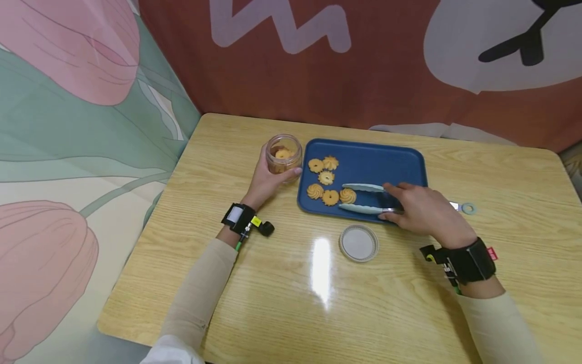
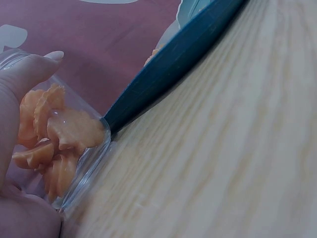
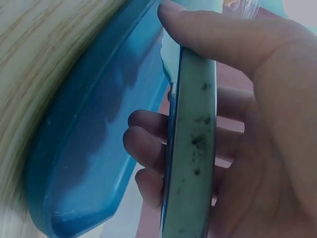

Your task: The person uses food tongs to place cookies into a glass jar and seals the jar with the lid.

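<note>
Left hand (image 1: 268, 177) wrapped round open jar (image 1: 284, 153) beside blue tray (image 1: 400, 162) on tabletop (image 1: 282, 283). Right hand (image 1: 420, 210) pinching tongs (image 1: 364, 197), tips spread round cookie (image 1: 347, 195). Likely brittle, light; take by edges, gentle squeeze.

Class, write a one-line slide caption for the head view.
Left hand grips cookie jar; right hand holds tongs over blue tray.

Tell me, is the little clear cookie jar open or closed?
Open. The clear round jar has no lid on top, and its round lid lies apart on the wooden table.
</note>
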